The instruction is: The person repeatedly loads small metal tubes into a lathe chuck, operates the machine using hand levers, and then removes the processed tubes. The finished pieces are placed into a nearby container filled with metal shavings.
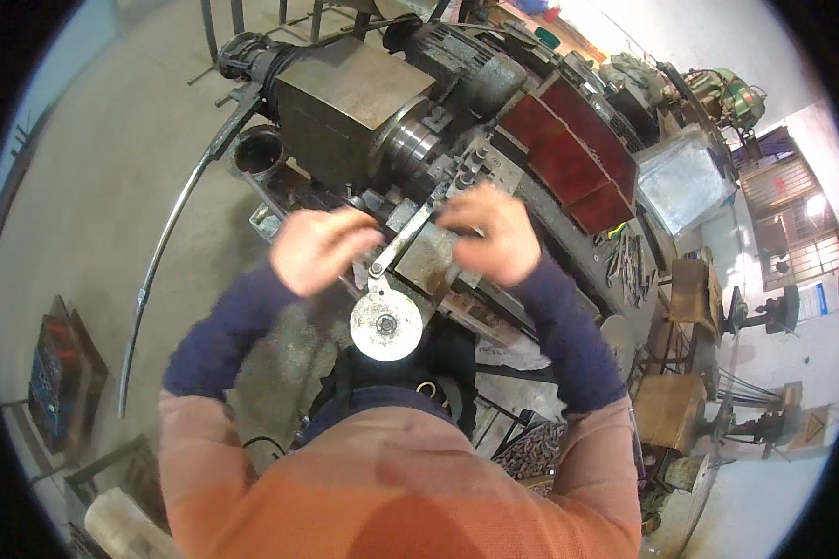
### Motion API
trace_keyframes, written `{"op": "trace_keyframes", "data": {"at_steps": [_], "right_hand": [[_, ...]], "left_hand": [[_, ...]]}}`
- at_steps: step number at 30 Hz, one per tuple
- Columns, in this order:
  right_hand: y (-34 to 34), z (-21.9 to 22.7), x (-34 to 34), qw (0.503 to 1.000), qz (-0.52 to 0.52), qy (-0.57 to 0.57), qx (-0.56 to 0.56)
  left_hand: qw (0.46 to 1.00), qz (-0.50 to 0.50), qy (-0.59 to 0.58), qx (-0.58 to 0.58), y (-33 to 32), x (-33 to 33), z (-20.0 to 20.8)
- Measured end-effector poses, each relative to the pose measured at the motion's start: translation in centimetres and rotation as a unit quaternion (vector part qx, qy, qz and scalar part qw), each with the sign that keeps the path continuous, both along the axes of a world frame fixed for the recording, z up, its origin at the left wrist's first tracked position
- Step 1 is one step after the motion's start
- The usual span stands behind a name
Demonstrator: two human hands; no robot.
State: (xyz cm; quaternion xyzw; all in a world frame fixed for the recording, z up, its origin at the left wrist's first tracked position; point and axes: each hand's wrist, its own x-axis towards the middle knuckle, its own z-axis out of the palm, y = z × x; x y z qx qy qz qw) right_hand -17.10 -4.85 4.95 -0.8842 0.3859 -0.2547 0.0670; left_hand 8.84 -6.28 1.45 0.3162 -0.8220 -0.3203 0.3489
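My left hand [322, 252] is over the near left part of a metal lathe, left of a flat steel lever [405, 238]. Its thumb and fingers are apart, with nothing seen between them. My right hand [496, 233] is on the other side of the lever, near the bolted tool post [473, 163]. Motion blurs its fingers, and I cannot make out whether they grip anything. Between my hands lies a greasy metal block [427, 259]. Closest to my body is a round pale metal disc [386, 324] with a central bolt, joined to the lever. The shiny cylindrical chuck [410, 144] sits beyond my hands.
A boxy metal housing [350, 88] stands behind the chuck, with a motor [471, 70] beside it. Right of it are a dark red box [569, 154], a silver metal tray [685, 177] and several wrenches [629, 265]. A long bent rod [172, 224] reaches down at the left.
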Motion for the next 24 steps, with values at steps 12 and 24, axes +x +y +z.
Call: {"op": "trace_keyframes", "data": {"at_steps": [12, 24], "right_hand": [[-10.5, -3.2, 1.0, 0.915, -0.22, 0.319, 0.11], [-12.8, -3.3, 0.9, 0.918, -0.163, 0.337, 0.132]], "left_hand": [[0.899, 0.372, -0.216, -0.084, 2.2, 24.6, -4.7], [0.879, 0.379, -0.284, 0.045, 0.9, 25.3, -8.7]]}}
